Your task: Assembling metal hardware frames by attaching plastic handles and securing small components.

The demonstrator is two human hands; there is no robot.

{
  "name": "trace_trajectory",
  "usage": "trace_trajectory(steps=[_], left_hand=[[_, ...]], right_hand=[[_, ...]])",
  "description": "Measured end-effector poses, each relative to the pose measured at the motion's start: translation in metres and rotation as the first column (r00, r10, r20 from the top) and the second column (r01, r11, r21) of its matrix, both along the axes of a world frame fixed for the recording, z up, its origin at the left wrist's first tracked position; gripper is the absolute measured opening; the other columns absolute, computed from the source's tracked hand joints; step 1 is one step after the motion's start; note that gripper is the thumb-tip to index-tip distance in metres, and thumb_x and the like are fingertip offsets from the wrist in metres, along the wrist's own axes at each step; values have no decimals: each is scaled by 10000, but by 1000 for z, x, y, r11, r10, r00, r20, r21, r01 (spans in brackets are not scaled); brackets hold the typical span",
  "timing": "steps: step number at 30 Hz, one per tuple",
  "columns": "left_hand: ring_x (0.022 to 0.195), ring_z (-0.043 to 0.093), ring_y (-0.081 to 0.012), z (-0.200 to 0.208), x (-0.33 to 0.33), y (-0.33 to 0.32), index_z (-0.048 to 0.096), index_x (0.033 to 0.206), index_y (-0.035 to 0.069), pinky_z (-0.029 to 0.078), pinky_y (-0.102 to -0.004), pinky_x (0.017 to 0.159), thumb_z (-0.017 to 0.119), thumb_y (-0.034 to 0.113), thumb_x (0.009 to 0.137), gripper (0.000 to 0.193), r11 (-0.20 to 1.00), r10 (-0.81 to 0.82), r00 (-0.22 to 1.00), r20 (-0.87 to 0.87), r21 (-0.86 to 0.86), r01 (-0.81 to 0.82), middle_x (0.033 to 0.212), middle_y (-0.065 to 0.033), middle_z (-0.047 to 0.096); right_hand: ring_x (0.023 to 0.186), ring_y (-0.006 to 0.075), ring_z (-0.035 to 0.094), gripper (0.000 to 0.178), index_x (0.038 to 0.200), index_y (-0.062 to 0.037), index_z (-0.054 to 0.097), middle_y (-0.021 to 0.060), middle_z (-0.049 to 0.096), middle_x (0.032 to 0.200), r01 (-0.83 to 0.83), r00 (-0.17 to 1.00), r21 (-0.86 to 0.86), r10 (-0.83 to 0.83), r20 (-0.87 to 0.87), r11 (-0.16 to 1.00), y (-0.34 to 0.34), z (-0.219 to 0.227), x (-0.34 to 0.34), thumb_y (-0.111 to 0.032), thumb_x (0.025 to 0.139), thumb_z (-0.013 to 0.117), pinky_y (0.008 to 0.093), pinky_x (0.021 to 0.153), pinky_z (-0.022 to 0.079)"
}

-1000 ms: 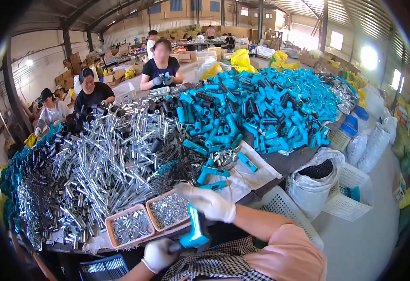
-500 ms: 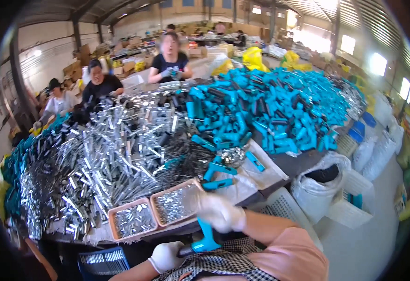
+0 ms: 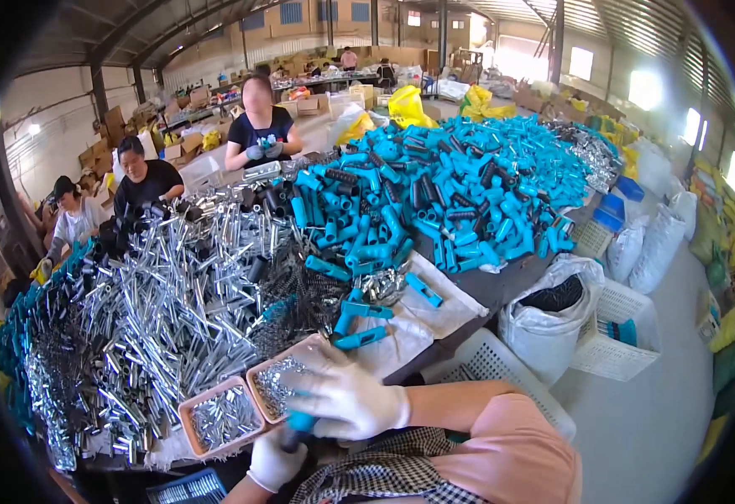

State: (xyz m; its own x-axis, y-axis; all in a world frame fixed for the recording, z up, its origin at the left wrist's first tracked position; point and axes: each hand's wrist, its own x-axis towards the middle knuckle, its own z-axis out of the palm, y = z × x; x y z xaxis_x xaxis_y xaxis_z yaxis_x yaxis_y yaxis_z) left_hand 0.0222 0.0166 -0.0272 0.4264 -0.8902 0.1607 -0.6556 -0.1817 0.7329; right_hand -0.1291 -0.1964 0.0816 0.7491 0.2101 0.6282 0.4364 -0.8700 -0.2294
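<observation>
Both my hands wear white gloves. My right hand lies over the top of a blue plastic handle and grips it, close to my chest. My left hand holds the same handle from below, at its dark lower end. Just beyond my hands stand two small pinkish trays filled with small metal parts. Behind them lies a big heap of shiny metal tubes, and further right a heap of blue handles. A few loose blue handles lie on white cloth near the trays.
A white sack and white plastic baskets stand at the table's right side. Three other people work at the far left edge of the table. Cardboard boxes and yellow bags fill the hall behind.
My right hand has come down from above the trays onto the blue handle, covering most of it. The handle has sunk lower, toward my chest. My view has tilted slightly.
</observation>
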Motion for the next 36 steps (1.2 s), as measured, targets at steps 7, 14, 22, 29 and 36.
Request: trace_trajectory(steps=[7, 14, 22, 29, 36], left_hand=[[652, 678, -359, 41, -12, -5, 685, 845, 88, 547, -454, 612, 750, 334, 693, 296, 981, -104, 918, 382, 191, 31, 702, -153, 669], [570, 621, -321, 42, 26, -2, 618, 885, 118, 491, -442, 533, 747, 190, 570, 349, 998, -57, 765, 641, 30, 50, 659, -98, 609], [1030, 571, -356, 58, 65, -19, 369, 1423, -47, 438, -447, 938, 687, 118, 834, 689, 674, 695, 687, 210, -523, -522, 1181, -210, 573], [574, 572, -213, 73, 32, -10, 500, 1220, 8, 514, -377, 542, 519, 521, 973, 569, 825, -111, 524, -845, -372, -425, 758, -78, 546], [652, 604, -122, 63, 34, 27, 602, 1034, -37, 491, -265, 628, 639, 105, 897, 201, 997, -30, 686, -727, 25, 70, 795, -51, 642]], right_hand=[[1351, 360, 453, 874, 1518, 9, 248, 260, 413, 1482, -103, 898, 718, 375, -231, 688, -32, -70, 12, -567, 935, 552, 434, 1131, 340], [1007, 250, 657, 827, 1515, -105, 362, 128, 646, 1184, 118, 634, 852, 621, -460, 510, 22, -61, -1, -118, 765, 710, 362, 918, 509], [835, 313, 676, 917, 1502, 20, 275, 173, 647, 980, -83, 959, 679, 244, -144, 729, 55, -52, 3, -74, 724, 751, 356, 758, 549], [852, 341, 629, 723, 1363, -46, 482, 162, 628, 950, -337, 852, 201, 389, -351, 920, 31, -81, 29, -290, 735, 745, 450, 767, 521], [884, 352, 654, 238, 1020, -72, 686, 155, 680, 961, 638, 765, 84, -618, -179, 765, -153, -84, 14, -216, 832, 665, 448, 769, 529]])
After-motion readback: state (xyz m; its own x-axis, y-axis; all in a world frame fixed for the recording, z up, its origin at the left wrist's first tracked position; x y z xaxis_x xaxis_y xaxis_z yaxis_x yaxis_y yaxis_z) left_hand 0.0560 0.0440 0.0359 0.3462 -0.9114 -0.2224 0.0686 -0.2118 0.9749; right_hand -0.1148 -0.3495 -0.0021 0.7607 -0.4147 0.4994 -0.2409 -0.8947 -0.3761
